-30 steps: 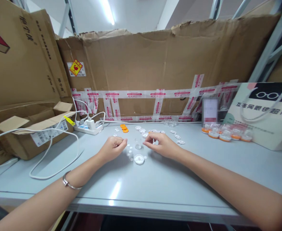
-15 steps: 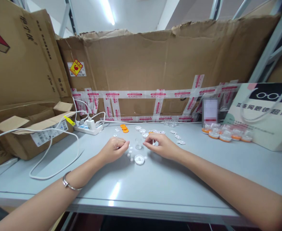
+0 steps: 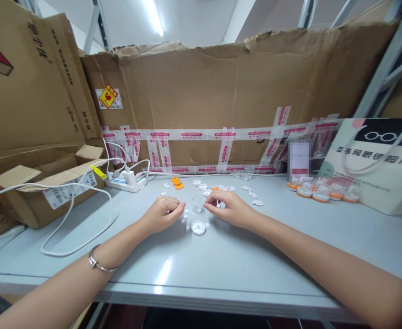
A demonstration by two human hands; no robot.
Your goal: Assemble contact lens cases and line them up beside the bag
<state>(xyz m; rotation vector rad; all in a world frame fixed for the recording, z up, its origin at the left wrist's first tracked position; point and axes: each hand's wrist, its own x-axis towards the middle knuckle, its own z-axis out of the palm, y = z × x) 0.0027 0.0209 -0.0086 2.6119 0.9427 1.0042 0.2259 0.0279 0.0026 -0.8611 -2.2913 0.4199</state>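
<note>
My left hand (image 3: pixel 164 212) is closed, thumb against the curled fingers, just left of a small clear plastic cup (image 3: pixel 197 205). Whatever it may hold is hidden. On the cup's other side my right hand (image 3: pixel 229 208) pinches thumb and fingertips together; I cannot make out anything between them. Nearer to me lies a round white plastic base (image 3: pixel 198 228) with a raised middle. Several tiny white pieces (image 3: pixel 187 227) are scattered beside it, close to my left fingers. Behind the hands are white discs (image 3: pixel 203 187) and orange rings (image 3: pixel 177 183).
Several clear-topped orange-and-white round cases (image 3: pixel 319 193) stand at right, before a phone (image 3: pixel 299 157) and a paper bag (image 3: pixel 375 183). White patterned pieces (image 3: pixel 252 195) lie behind my right hand. At left are a power strip (image 3: pixel 127 182), a loose white cable (image 3: pixel 110 214) and an open carton (image 3: pixel 46 192).
My left fingertips have moved very slightly right, toward the clear cup. My right hand keeps its pinch, and the pieces on the table lie as before.
</note>
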